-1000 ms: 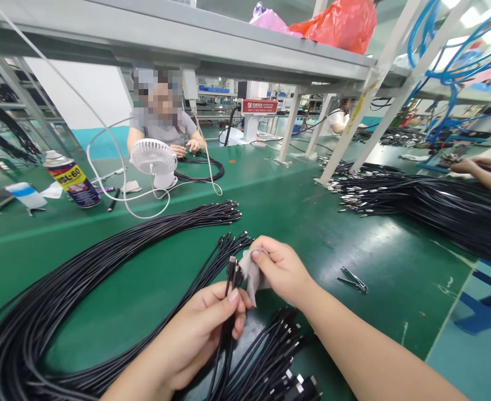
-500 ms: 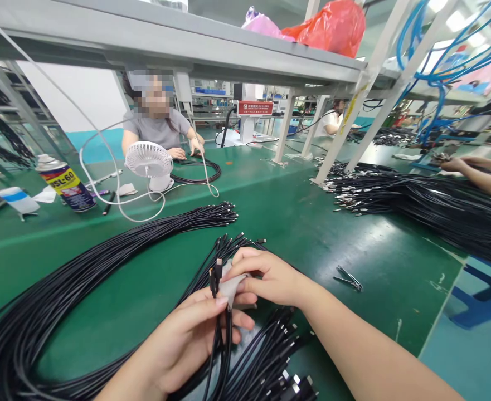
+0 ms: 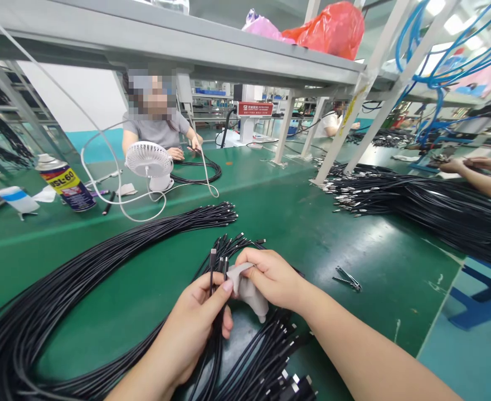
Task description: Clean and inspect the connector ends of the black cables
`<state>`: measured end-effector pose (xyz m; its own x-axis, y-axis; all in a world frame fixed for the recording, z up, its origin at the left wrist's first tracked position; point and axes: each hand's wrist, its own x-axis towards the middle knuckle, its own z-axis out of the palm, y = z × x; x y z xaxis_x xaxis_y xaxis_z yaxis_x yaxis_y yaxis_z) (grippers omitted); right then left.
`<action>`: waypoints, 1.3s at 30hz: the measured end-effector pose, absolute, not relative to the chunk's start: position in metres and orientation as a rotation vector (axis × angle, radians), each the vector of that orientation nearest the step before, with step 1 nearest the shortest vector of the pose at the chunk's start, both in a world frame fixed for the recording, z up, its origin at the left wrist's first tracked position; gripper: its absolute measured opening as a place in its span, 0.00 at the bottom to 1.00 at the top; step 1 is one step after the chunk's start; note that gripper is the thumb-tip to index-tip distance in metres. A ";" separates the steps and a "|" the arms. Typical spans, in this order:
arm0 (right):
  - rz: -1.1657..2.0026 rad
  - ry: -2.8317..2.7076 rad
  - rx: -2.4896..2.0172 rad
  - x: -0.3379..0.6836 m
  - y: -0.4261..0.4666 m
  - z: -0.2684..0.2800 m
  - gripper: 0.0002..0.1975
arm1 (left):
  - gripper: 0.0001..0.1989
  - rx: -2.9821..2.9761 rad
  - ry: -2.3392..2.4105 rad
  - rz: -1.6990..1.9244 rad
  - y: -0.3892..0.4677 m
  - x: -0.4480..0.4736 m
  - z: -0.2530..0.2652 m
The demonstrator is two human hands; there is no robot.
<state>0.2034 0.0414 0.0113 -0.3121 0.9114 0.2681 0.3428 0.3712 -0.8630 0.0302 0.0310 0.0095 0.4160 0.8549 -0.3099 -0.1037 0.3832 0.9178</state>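
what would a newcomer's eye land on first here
Probably the left hand at lower centre, gripping black cables, with the right hand holding a grey cloth beside them. Then the long curved cable bundle at left and the red bag on the shelf above.

Head-worn view, facing forward, tilted down, close-range

Our cables (image 3: 217, 351) are black with silvery plug tips (image 3: 213, 252), our cloth (image 3: 250, 293) pale grey, and our desk (image 3: 295, 223) green. We see a dark blue spray can (image 3: 70, 188) with a yellow band (image 3: 64, 179) and dark lettering, a white fan (image 3: 148, 160), a co-worker's grey shirt (image 3: 155, 129), a red sign (image 3: 254, 108) lettered in white, and a red bag (image 3: 332, 30).
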 end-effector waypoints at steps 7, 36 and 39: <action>1.124 -1.701 -1.142 0.204 0.044 0.003 0.06 | 0.19 0.947 0.892 0.702 0.031 0.032 0.001; 1.397 -1.340 -1.051 0.201 0.046 -0.009 0.16 | 0.24 0.845 0.856 0.649 0.032 0.028 0.008; 1.273 -1.445 -1.067 0.201 0.045 -0.003 0.15 | 0.23 0.845 0.848 0.652 0.032 0.028 0.009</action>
